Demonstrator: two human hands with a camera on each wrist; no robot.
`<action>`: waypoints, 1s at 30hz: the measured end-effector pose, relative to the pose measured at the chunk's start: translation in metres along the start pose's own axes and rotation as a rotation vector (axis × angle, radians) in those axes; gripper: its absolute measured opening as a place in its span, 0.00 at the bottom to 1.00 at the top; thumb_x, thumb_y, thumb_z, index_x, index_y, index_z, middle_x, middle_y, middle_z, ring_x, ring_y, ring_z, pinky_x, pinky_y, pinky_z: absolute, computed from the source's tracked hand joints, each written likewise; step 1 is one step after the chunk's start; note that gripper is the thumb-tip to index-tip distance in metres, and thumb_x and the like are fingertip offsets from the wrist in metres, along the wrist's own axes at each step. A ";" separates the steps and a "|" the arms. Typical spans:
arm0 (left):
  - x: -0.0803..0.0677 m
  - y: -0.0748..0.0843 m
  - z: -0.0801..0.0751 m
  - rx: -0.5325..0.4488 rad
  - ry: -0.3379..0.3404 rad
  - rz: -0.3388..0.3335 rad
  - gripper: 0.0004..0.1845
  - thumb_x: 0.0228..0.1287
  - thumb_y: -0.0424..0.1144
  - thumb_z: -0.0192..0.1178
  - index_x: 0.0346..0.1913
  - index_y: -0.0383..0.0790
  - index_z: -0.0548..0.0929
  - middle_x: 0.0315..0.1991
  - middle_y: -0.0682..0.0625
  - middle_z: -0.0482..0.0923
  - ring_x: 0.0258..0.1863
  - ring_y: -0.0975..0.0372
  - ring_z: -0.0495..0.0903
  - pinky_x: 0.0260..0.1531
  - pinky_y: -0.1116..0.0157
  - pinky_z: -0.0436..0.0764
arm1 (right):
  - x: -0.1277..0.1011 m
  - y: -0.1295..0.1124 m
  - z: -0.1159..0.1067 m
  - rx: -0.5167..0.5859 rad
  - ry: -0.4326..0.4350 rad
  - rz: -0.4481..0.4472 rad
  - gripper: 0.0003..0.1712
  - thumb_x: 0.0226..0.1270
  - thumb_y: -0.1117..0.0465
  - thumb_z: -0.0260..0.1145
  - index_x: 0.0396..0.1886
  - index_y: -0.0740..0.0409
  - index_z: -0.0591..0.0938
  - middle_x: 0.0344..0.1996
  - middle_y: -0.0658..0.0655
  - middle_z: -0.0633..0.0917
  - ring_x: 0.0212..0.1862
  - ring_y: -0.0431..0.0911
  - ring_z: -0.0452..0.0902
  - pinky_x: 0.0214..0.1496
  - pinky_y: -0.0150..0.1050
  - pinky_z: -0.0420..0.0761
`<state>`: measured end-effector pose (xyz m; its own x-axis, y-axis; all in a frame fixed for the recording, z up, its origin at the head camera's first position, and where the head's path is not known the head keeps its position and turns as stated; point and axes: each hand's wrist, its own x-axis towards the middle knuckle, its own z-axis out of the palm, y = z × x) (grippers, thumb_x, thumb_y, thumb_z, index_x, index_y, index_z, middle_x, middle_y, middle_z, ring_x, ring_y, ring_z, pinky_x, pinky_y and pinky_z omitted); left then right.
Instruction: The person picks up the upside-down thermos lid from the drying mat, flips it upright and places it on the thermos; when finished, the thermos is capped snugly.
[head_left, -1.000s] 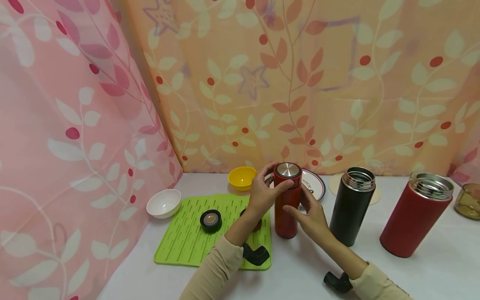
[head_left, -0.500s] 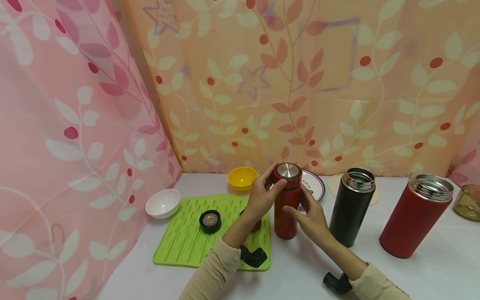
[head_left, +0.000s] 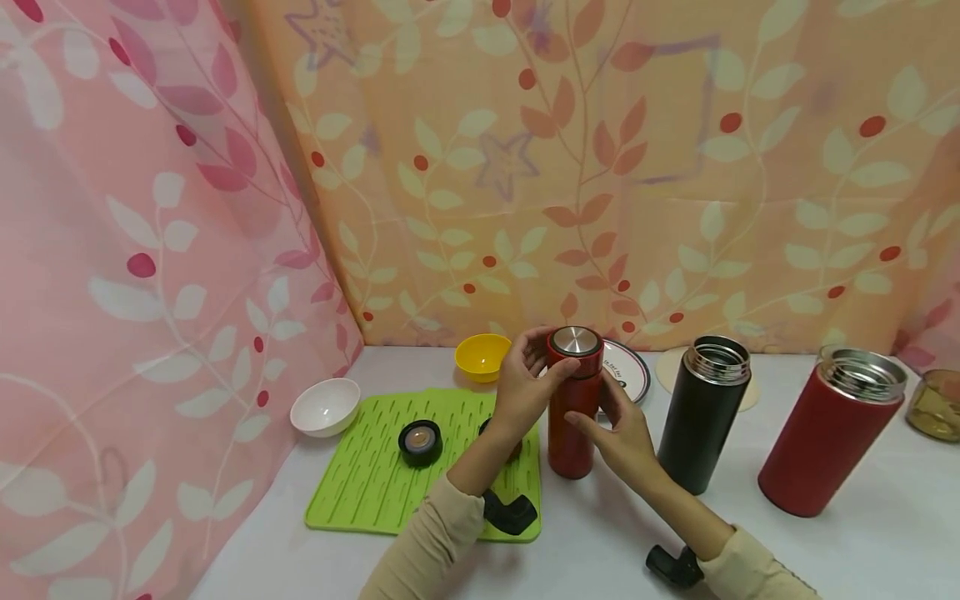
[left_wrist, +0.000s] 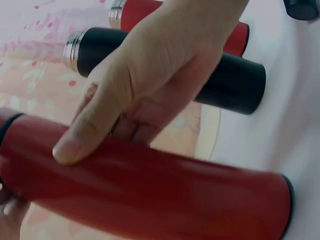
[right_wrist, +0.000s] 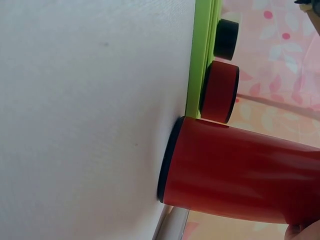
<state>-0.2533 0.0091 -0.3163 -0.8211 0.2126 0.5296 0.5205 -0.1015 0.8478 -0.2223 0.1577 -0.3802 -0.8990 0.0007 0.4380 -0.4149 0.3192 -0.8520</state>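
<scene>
A slim red flask (head_left: 572, 417) stands upright on the white table (head_left: 600, 542), just right of the green mat (head_left: 375, 483). It carries a red lid with a steel top (head_left: 575, 340). My left hand (head_left: 543, 358) grips that lid, thumb in front and fingers behind. Lower down, my right hand (head_left: 611, 417) curls round the flask's body. The left wrist view shows the right hand (left_wrist: 150, 90) with its thumb pressed on the red flask (left_wrist: 150, 195). In the right wrist view the flask's base (right_wrist: 240, 175) sits on the table beside the mat (right_wrist: 202, 60).
A black lid (head_left: 420, 439) and a partly hidden red lid (right_wrist: 220, 92) lie on the mat. An open black flask (head_left: 703, 412) and an open, larger red flask (head_left: 828, 429) stand to the right. A yellow bowl (head_left: 482, 354), white bowl (head_left: 326, 406) and plate (head_left: 628, 367) sit nearby.
My left hand's thumb and fingers have shifted slightly round the lid. The flask and my right hand have stayed where they were.
</scene>
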 end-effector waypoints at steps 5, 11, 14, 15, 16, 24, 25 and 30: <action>-0.002 0.001 -0.005 -0.007 -0.085 0.018 0.29 0.63 0.38 0.58 0.64 0.33 0.64 0.63 0.39 0.66 0.62 0.53 0.69 0.60 0.63 0.69 | 0.000 0.000 -0.001 0.003 0.001 -0.008 0.45 0.57 0.56 0.68 0.71 0.52 0.55 0.64 0.59 0.69 0.63 0.53 0.67 0.59 0.43 0.69; -0.001 0.000 0.004 0.074 0.038 -0.012 0.39 0.48 0.53 0.67 0.61 0.38 0.65 0.57 0.45 0.68 0.56 0.58 0.71 0.59 0.63 0.71 | 0.000 0.003 0.000 -0.016 -0.003 0.015 0.46 0.56 0.53 0.68 0.71 0.52 0.55 0.65 0.59 0.68 0.64 0.54 0.67 0.58 0.43 0.70; -0.001 0.002 0.009 0.110 0.080 -0.030 0.37 0.46 0.50 0.69 0.58 0.38 0.66 0.55 0.47 0.68 0.53 0.60 0.73 0.57 0.65 0.73 | 0.000 0.003 0.000 -0.019 -0.005 0.017 0.47 0.56 0.53 0.68 0.71 0.53 0.54 0.66 0.59 0.67 0.64 0.54 0.67 0.58 0.43 0.70; -0.002 0.003 0.009 0.110 0.077 -0.028 0.36 0.47 0.47 0.69 0.57 0.37 0.66 0.55 0.47 0.68 0.54 0.59 0.74 0.56 0.65 0.74 | 0.000 0.003 0.000 -0.019 -0.005 0.014 0.47 0.56 0.53 0.68 0.71 0.52 0.54 0.66 0.59 0.67 0.64 0.54 0.67 0.58 0.43 0.70; -0.002 0.004 0.009 0.099 0.066 -0.022 0.35 0.49 0.45 0.69 0.58 0.36 0.66 0.56 0.46 0.68 0.54 0.58 0.74 0.56 0.65 0.73 | 0.000 0.003 0.000 -0.018 -0.004 0.011 0.47 0.56 0.53 0.68 0.71 0.52 0.55 0.66 0.59 0.67 0.64 0.53 0.67 0.58 0.43 0.70; -0.005 0.000 -0.002 0.053 -0.099 0.010 0.31 0.64 0.38 0.54 0.68 0.34 0.59 0.66 0.41 0.62 0.65 0.55 0.65 0.62 0.63 0.66 | -0.001 0.002 0.000 -0.011 0.008 -0.007 0.46 0.55 0.54 0.69 0.71 0.51 0.55 0.65 0.58 0.69 0.63 0.52 0.68 0.58 0.41 0.71; -0.006 0.000 -0.002 0.049 -0.105 0.006 0.31 0.65 0.39 0.53 0.68 0.34 0.58 0.67 0.42 0.61 0.66 0.55 0.64 0.62 0.62 0.66 | -0.001 0.003 0.000 -0.009 0.006 -0.006 0.46 0.55 0.54 0.69 0.71 0.51 0.55 0.65 0.58 0.69 0.63 0.52 0.68 0.58 0.42 0.71; -0.005 0.002 0.002 0.129 -0.012 0.005 0.36 0.57 0.50 0.62 0.65 0.38 0.65 0.62 0.44 0.65 0.63 0.56 0.66 0.63 0.60 0.66 | -0.001 0.003 0.001 -0.011 0.002 0.010 0.46 0.56 0.54 0.68 0.71 0.53 0.55 0.65 0.60 0.68 0.63 0.54 0.67 0.58 0.44 0.71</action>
<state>-0.2473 0.0096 -0.3172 -0.8159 0.2242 0.5330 0.5512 0.0230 0.8340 -0.2231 0.1580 -0.3834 -0.9028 0.0054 0.4300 -0.4043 0.3296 -0.8532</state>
